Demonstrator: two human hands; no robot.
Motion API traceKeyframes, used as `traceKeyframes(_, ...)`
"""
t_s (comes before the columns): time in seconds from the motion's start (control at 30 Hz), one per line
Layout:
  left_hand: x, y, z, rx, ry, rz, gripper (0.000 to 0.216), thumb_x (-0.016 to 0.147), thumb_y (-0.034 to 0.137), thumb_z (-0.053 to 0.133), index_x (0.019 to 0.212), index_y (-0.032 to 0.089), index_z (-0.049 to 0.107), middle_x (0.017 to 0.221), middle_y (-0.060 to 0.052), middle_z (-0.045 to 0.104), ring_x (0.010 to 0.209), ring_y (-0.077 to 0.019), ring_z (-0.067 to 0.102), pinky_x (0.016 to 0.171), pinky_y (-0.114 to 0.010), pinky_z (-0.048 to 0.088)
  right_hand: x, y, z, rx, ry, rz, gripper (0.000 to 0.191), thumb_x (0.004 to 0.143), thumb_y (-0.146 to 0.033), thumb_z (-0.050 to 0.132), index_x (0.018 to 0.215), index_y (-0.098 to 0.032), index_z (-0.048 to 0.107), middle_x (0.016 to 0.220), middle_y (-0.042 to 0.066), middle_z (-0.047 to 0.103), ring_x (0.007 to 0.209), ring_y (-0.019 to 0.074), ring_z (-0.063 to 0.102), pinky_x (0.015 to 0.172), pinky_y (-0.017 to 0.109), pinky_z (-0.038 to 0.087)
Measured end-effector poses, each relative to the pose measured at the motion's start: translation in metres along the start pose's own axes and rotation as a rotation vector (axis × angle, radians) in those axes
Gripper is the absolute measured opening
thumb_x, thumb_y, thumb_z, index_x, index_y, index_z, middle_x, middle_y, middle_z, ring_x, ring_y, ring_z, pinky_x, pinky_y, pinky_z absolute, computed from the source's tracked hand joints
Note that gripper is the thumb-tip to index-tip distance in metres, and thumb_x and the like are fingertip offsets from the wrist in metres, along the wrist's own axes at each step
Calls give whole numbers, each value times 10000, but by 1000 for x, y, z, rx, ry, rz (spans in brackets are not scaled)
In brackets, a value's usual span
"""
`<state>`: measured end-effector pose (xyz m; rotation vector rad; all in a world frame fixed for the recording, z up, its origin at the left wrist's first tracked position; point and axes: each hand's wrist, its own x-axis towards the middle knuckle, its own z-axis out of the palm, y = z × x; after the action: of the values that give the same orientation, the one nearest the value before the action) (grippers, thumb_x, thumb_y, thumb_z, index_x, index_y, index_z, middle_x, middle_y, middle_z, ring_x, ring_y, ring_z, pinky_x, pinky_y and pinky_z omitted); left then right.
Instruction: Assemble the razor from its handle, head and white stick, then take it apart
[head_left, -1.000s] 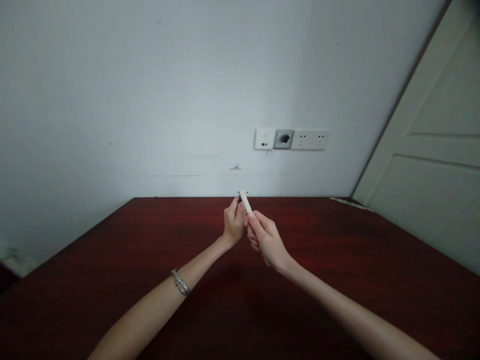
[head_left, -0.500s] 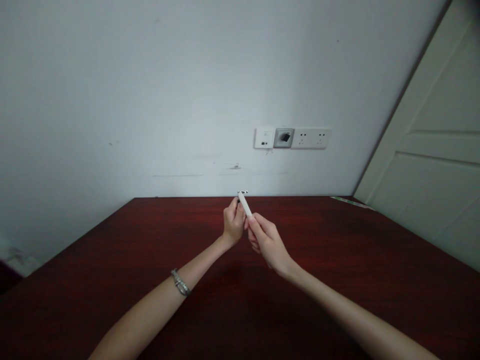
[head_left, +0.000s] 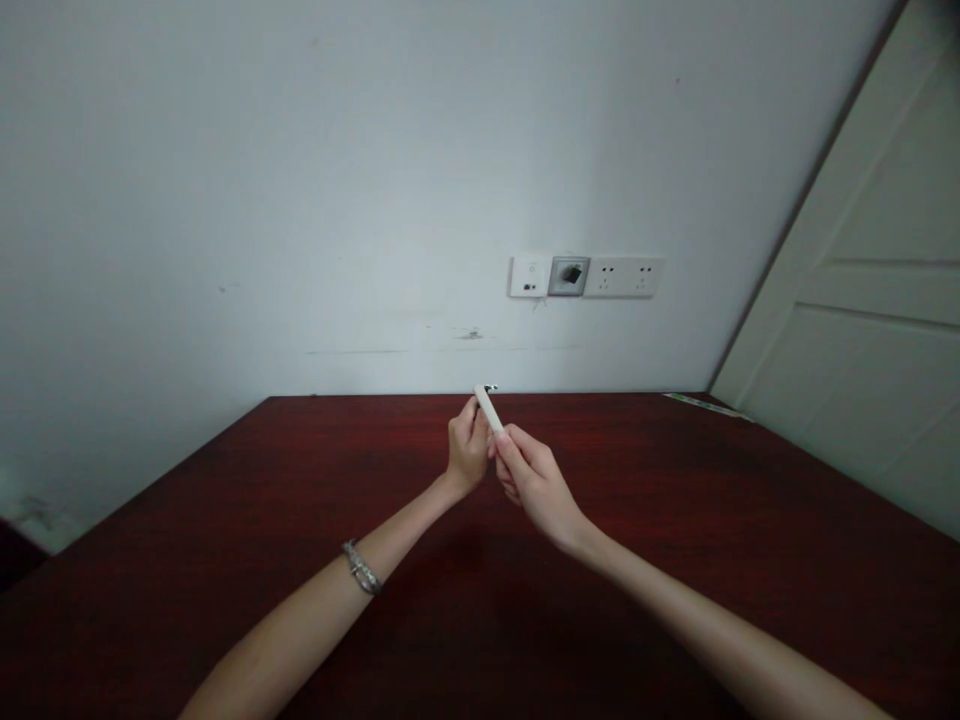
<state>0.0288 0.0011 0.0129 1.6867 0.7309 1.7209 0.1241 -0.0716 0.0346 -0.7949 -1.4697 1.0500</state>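
Note:
Both my hands meet above the middle of a dark red wooden table (head_left: 225, 560). My right hand (head_left: 534, 485) is closed around a thin white pen-like stick (head_left: 490, 409) that points up and to the left. My left hand (head_left: 466, 448) is closed with its fingertips pinching the stick's upper end, where a small dark and silver tip shows. A silver bracelet (head_left: 361, 567) sits on my left wrist.
A white wall stands right behind the table with a row of sockets and a switch plate (head_left: 585, 277). A pale door (head_left: 862, 320) leans in at the right. A thin light strip (head_left: 705, 405) lies at the table's far right edge.
The hands and the stick have stayed almost in place; the left fingertips have shifted slightly at the stick's upper end.

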Motion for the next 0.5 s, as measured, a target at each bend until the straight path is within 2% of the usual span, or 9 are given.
traceKeyframes(0.13,-1,2,-1,38,14,26,396,850,521,433,656,176,422,450,68,365,400,-65,315,418,-213,237,6,-3,-1,33,23,-6,323,866,-487,439,737,-192,468,511,-87,314,393,49,226,361,192,203)
traceKeyframes(0.3,-1,2,0,-16,-6,-13,387,852,528,425,684,179,429,421,78,357,371,-64,310,405,-208,243,1,2,2,110,0,47,321,859,-493,448,747,-193,459,505,-95,298,388,45,214,345,179,190)
traceKeyframes(0.5,-1,-1,0,2,9,15,382,858,506,432,665,177,412,451,70,364,398,-62,309,409,-207,234,6,-7,0,156,33,19,326,857,-488,461,720,-194,432,494,-102,288,367,35,196,331,175,178)
